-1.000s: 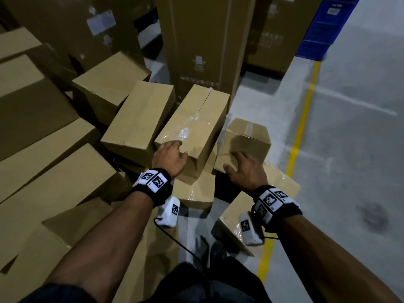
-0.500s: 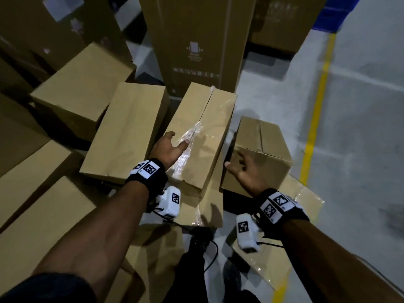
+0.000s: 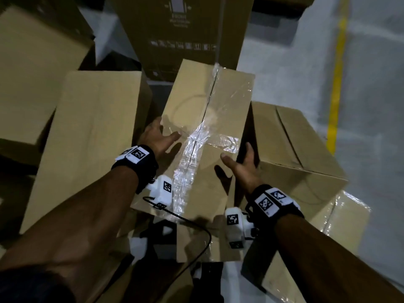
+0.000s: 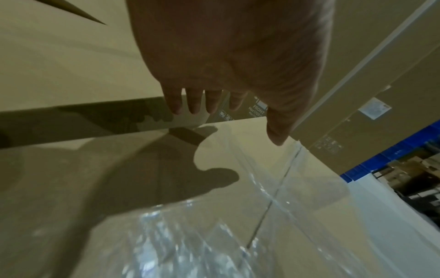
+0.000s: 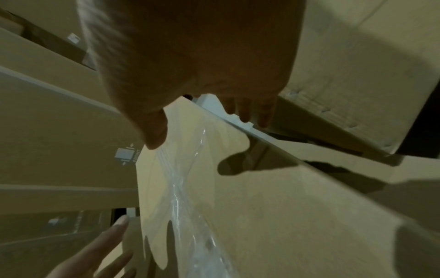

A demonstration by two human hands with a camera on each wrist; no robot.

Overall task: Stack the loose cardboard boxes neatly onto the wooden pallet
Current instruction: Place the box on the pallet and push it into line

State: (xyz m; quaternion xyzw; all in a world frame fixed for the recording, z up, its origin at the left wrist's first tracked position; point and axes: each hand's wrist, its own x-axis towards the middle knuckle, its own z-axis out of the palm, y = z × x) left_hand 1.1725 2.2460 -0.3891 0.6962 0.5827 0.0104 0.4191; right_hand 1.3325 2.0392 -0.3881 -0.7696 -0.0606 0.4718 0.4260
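A long cardboard box (image 3: 218, 101) with clear tape along its top seam lies tilted in the pile in front of me. My left hand (image 3: 157, 136) is at its left edge, thumb on the top face, fingers straight down the left side (image 4: 190, 105). At the right edge, my right hand (image 3: 242, 165) has its thumb on top and its straight fingers (image 5: 245, 112) in the gap beside the neighbouring box. The taped top fills the lower part of the left wrist view (image 4: 166, 188) and the right wrist view (image 5: 273, 216). No wooden pallet shows in any view.
A smaller box (image 3: 306, 149) stands against the taped box's right side. A long plain box (image 3: 91, 138) lies to its left. A tall printed carton (image 3: 181, 29) stands behind. A film-wrapped box (image 3: 341, 219) sits low right. A yellow line (image 3: 336, 84) runs along the grey floor.
I have leaned in closer over the pile. My right hand left the front of the smaller box and reached the taped box's right edge. My left hand slid further along its left edge.
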